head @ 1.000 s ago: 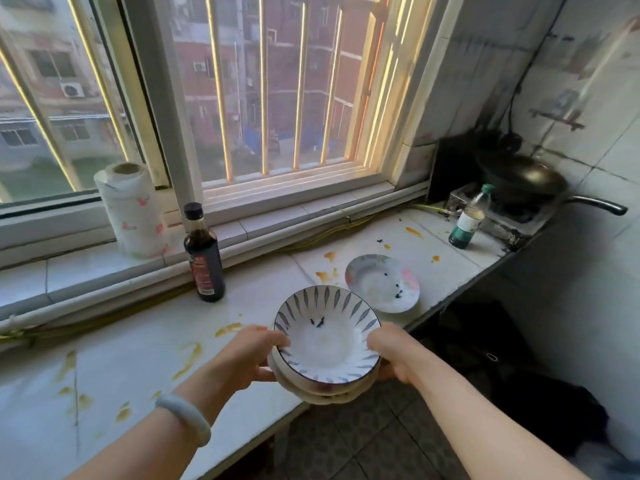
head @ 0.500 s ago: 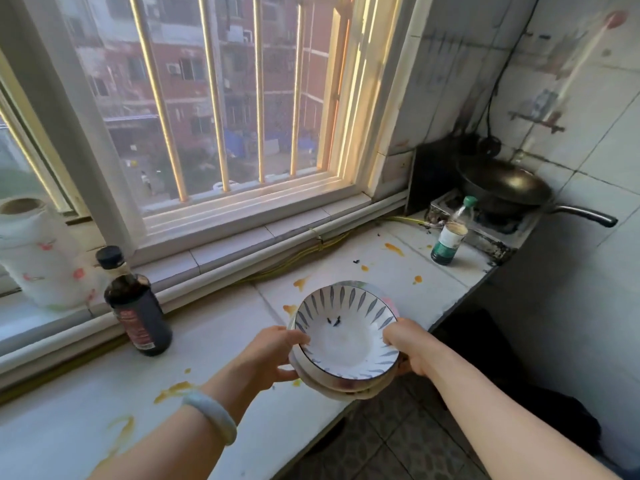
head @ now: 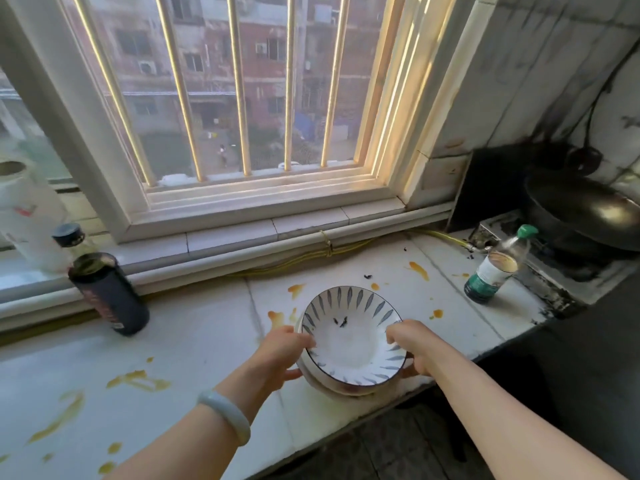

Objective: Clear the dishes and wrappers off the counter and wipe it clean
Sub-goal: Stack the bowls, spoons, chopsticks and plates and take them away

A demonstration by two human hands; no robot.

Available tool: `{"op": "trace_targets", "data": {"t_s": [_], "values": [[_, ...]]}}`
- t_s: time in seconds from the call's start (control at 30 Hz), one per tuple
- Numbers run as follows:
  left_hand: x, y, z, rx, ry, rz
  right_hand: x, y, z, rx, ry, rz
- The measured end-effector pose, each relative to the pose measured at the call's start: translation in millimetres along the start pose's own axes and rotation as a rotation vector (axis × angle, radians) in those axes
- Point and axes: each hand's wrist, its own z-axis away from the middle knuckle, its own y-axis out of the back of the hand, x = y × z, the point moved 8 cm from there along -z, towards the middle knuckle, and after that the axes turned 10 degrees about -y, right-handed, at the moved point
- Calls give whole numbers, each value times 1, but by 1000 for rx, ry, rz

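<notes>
While our two hands close on either side of a stack of bowls [head: 353, 341] at the front edge of the worktop [head: 194, 344], the top bowl shows blue leaf marks round its rim and a few dark crumbs inside. Our left hand [head: 280, 355] grips the stack's left side, thumb over the rim and fingers underneath; our right hand [head: 412, 344] clasps the right side the same way. We cannot tell whether the stack rests on the worktop or is just above it. A pale bangle [head: 225, 415] sits on our left wrist. Orange stains [head: 138, 379] streak the white worktop to the left of the bowls and dot it behind them. Toward the worktop's right end a green-capped bottle [head: 495, 268] stands just beside the stove [head: 554, 268], which carries a dark wok [head: 581, 213]. Toward the left, at the back edge, stands a dark sauce bottle [head: 107, 289], with a paper towel roll [head: 27, 216] behind it on the window ledge. A yellow hose [head: 311, 256] runs along the worktop's back edge beneath the barred window [head: 242, 98].
</notes>
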Motion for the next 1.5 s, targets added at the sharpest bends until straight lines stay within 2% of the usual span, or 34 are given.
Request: {"op": "trace_targets", "data": {"t_s": [0.2, 0.43, 0.77, 0.87, 0.93, 1.2, 1.37, 1.5], "values": [[-14, -8, -8, 100, 23, -7, -10, 1, -14, -83, 12, 8], [-19, -7, -19, 155, -11, -20, -16, -2, -23, -105, 19, 62], [-23, -6, -23, 185, -14, -58, -18, -3, -34, -1, 110, 181], [-21, -5, -21, 231, -36, -143, -21, -2, -32, 52, 163, 245], [-19, -6, -22, 244, -39, -203, -19, -5, -33, 21, 183, 212], [-25, -20, -25, 102, 110, -154, -16, -10, -39, -45, 216, 150], [-35, -22, -18, -50, 189, 13, -18, -12, -43, -62, 212, 170], [-43, -27, -25, -70, 190, 63, -18, -14, -52, -103, 185, 188]]}}
